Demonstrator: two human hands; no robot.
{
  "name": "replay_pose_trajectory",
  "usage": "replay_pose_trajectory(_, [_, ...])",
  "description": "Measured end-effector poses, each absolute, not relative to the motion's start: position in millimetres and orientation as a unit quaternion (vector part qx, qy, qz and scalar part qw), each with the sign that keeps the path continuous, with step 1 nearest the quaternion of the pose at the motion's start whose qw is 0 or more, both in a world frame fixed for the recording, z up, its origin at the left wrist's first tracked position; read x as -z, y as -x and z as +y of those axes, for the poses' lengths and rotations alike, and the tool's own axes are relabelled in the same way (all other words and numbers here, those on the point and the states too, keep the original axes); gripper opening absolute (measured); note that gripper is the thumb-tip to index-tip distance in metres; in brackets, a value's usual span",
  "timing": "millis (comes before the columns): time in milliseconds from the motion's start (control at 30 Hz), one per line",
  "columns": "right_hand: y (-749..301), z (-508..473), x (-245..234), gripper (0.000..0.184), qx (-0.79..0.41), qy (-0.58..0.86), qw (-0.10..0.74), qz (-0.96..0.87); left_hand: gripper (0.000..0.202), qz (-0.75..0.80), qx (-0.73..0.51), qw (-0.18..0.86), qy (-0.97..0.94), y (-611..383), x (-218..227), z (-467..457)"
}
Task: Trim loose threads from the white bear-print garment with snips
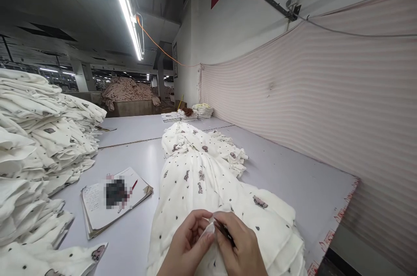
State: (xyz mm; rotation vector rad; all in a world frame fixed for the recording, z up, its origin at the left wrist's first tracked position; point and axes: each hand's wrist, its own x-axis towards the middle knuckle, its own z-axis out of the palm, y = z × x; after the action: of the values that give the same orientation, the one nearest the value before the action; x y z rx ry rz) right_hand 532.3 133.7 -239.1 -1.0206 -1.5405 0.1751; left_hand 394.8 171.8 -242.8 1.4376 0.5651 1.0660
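Note:
My left hand pinches a small edge of white cloth between thumb and fingers. Close against it, my right hand is closed around a slim dark hand tool, its tip near the pinched edge; most of the tool is covered by my fingers. Both hands are over a heap of white fabric printed with small dark dots and brownish animal figures. This fabric lies gathered in long folds and runs away from me along the table.
A tall stack of similar white fabric stands at the left. Papers with a red pen lie on the pale table. Folded piles sit at the back. Striped cloth hangs along the right wall.

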Motion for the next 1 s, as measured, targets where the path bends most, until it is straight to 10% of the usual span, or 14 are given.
replay_pose_trajectory(1000, [-559, 127, 243, 0.027, -0.252, 0.524, 0.556, -0.594, 0.037, 0.305, -0.469, 0.595, -0.577, -409, 237, 167])
